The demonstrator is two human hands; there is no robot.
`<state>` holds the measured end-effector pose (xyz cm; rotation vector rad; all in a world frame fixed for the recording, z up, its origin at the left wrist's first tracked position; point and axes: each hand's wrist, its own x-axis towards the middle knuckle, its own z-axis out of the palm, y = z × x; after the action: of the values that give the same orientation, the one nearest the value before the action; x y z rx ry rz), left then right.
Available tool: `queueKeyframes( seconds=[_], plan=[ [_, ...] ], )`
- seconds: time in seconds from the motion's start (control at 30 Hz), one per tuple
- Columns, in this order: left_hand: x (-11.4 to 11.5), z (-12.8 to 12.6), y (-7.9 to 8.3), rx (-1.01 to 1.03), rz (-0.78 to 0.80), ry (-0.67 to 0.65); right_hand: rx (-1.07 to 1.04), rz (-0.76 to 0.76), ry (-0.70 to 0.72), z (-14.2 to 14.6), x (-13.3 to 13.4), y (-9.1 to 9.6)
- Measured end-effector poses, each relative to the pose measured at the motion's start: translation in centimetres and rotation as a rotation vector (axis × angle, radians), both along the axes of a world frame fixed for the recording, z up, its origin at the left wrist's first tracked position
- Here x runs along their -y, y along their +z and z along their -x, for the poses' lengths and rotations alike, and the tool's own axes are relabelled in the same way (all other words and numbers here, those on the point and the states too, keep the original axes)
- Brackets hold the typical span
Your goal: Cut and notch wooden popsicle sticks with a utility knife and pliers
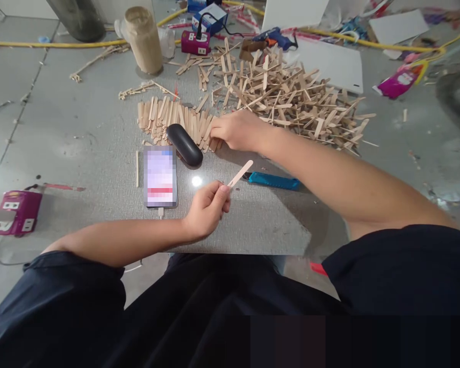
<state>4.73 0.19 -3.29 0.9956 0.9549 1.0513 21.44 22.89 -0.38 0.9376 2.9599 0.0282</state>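
Between the thumb and fingers of my left hand [210, 208] is a wooden craft stick [242, 174], pointing up and to the right. My right hand [235, 130] reaches to the right end of a row of craft sticks [161, 115]; its fingers are closed against the sticks, and their grip is partly hidden. A black oval case [184, 145] lies on the row's lower edge. Behind my right hand spreads a large loose heap of craft sticks [291, 97]. A blue utility knife [274, 180] lies beneath my right forearm.
A phone [160, 176] with a cable stands left of my left hand. At the back are a jar [142, 41], a pink power adapter [195, 42], a blue glue gun [276, 38] and a yellow cable [61, 45]. Another pink adapter [17, 212] sits far left on the table [99, 168].
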Motion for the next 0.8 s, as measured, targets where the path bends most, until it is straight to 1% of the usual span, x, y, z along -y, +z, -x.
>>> queueKeyframes(
  seconds=[0.1, 0.17, 0.23, 0.27, 0.3, 0.37, 0.43, 0.47, 0.5, 0.57, 0.6, 0.67, 0.8],
  plan=[
    [-0.2, -0.1, -0.1, 0.027, -0.005, 0.020, 0.097, -0.025, 0.015, 0.7, -0.6, 0.2],
    [-0.3, -0.2, -0.1, 0.027, -0.015, 0.036, 0.135, -0.052, 0.004, 0.8, -0.8, 0.8],
    [-0.4, -0.2, 0.0, 0.012, -0.018, 0.051, 0.066, -0.044, -0.034, 0.3, -0.4, 1.6],
    [-0.4, -0.2, 0.1, 0.005, -0.017, 0.058, -0.018, -0.019, -0.061, -0.2, 0.2, 2.1],
    [-0.4, -0.2, 0.1, 0.000, -0.013, 0.064, -0.135, 0.004, -0.092, -0.8, 1.1, 2.5],
    [-0.4, -0.2, 0.3, -0.002, -0.002, 0.073, -0.279, 0.007, -0.135, -2.3, 3.9, 3.0],
    [-0.3, -0.2, 0.4, -0.009, 0.015, 0.068, -0.678, 0.069, -0.230, -3.7, 7.8, 3.1],
    [-0.3, -0.1, 0.6, -0.018, 0.026, 0.060, -0.747, 0.063, -0.232, -4.3, 9.8, 2.9],
    [-0.3, -0.1, 0.7, -0.029, 0.036, 0.052, -0.788, 0.073, -0.216, -4.8, 11.7, 2.7],
    [-0.3, 0.0, 1.0, -0.047, 0.050, 0.038, -0.945, 0.185, -0.049, -5.6, 14.9, 2.1],
    [-0.4, 0.0, 1.1, -0.053, 0.052, 0.035, -0.965, 0.213, -0.001, -5.9, 16.0, 1.8],
    [-0.4, 0.0, 1.4, -0.064, 0.046, 0.027, -0.953, 0.230, 0.021, -6.2, 17.2, 1.0],
    [-0.4, 0.3, 1.8, -0.100, 0.016, 0.004, -0.949, 0.137, 0.073, -6.3, 17.5, -0.9]
  ],
)
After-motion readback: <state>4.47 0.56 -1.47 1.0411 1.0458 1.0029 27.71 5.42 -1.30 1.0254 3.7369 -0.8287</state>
